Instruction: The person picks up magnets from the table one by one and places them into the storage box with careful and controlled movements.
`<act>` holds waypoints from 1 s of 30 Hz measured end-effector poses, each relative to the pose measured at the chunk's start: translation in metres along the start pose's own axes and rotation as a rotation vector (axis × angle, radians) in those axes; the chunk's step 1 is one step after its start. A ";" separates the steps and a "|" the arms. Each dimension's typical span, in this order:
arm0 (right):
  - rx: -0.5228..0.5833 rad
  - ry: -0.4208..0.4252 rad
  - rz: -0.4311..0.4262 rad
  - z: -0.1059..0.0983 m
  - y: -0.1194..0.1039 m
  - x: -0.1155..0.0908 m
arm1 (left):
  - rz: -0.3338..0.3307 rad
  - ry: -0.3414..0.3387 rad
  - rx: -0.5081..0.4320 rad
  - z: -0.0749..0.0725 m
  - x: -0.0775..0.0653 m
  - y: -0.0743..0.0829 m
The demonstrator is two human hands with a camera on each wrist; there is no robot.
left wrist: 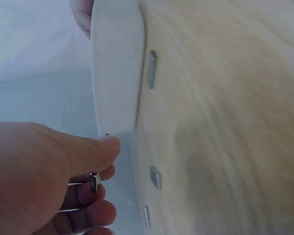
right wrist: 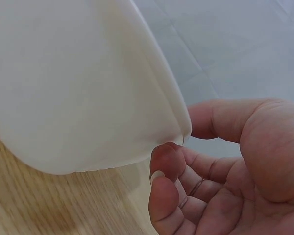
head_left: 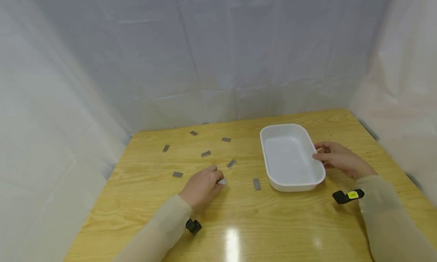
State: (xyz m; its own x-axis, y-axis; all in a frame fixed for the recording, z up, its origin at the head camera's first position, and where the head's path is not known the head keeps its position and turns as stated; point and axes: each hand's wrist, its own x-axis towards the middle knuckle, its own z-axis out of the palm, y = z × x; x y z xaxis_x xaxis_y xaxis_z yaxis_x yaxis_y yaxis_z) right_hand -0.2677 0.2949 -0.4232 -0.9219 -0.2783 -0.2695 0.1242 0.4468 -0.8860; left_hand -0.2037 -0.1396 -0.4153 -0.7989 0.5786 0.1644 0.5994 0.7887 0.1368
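My left hand (head_left: pixel 202 188) pinches a small flat metal block (head_left: pixel 222 181) between thumb and fingers, just above the table. In the left wrist view one end of that block (left wrist: pixel 93 182) shows behind the thumb; the rest is hidden. A white plastic tub (head_left: pixel 290 186) sits on the table to the right, its inside bare. With the thumb at its rim and the fingers under it, my right hand (head_left: pixel 341 159) holds the tub's right side. Nearest the left hand lie two loose metal blocks, one grey block (head_left: pixel 231 163) and another grey block (head_left: pixel 257 184) beside the tub.
Several more grey blocks lie scattered on the wooden table (head_left: pixel 136 216), among them one block (head_left: pixel 177 174) left of the hand and one block (head_left: pixel 226 139) farther back. White sheeting (head_left: pixel 218 57) closes off the back and both sides.
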 end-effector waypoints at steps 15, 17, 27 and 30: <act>0.003 0.001 -0.017 0.000 -0.002 -0.003 | 0.124 0.067 0.023 -0.020 0.052 0.036; 0.004 0.000 -0.019 0.000 -0.003 -0.003 | 0.132 0.063 0.026 -0.023 0.058 0.040; 0.008 -0.001 -0.024 0.000 -0.001 -0.002 | 0.163 0.034 0.012 -0.032 0.097 0.061; 0.006 0.000 -0.028 0.000 0.000 -0.003 | 0.158 0.012 -0.009 -0.034 0.109 0.067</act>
State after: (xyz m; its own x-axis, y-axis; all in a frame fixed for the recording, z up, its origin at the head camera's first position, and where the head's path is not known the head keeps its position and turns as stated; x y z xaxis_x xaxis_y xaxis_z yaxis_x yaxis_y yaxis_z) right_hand -0.2653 0.2955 -0.4221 -0.9249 -0.2909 -0.2449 0.1008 0.4334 -0.8956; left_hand -0.2487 -0.0305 -0.3549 -0.6936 0.6930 0.1965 0.7183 0.6859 0.1166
